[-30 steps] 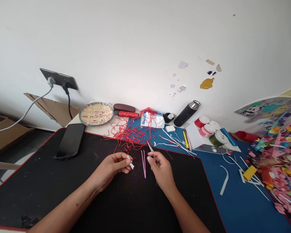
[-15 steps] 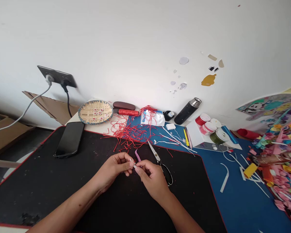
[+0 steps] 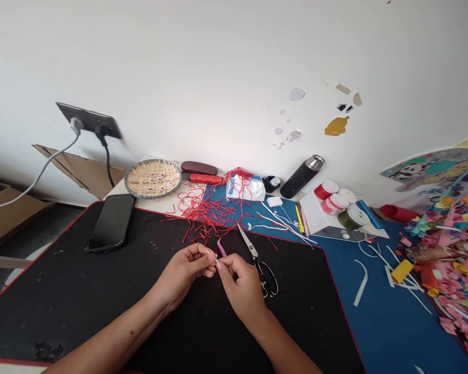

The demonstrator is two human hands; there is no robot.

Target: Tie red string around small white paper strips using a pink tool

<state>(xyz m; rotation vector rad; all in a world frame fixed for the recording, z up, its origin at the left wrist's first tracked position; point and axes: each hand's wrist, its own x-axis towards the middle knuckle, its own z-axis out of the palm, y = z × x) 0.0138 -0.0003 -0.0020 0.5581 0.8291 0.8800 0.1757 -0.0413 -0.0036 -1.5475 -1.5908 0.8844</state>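
Left hand point(image 3: 192, 263): pinching a small white piece point(image 3: 217, 262), lower centre!
Right hand point(image 3: 239, 283): pinching it too!
Scissors point(image 3: 251, 248): pointed metal blades!

Your left grip point(image 3: 191, 264) and right grip point(image 3: 242, 285) pinch a small white piece point(image 3: 217, 259). Black-handled scissors point(image 3: 251, 248) lie beside your right grip; red cord scraps point(image 3: 208, 214) litter the worktop point(image 3: 382, 332) beyond, near a woven basket point(image 3: 134, 179).

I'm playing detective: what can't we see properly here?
All in the head view:
small white piece: full shape, mostly covered by the left hand and right hand;
purple tool: lower end, hidden by the right hand;
colourful pile: cut off by the right edge.
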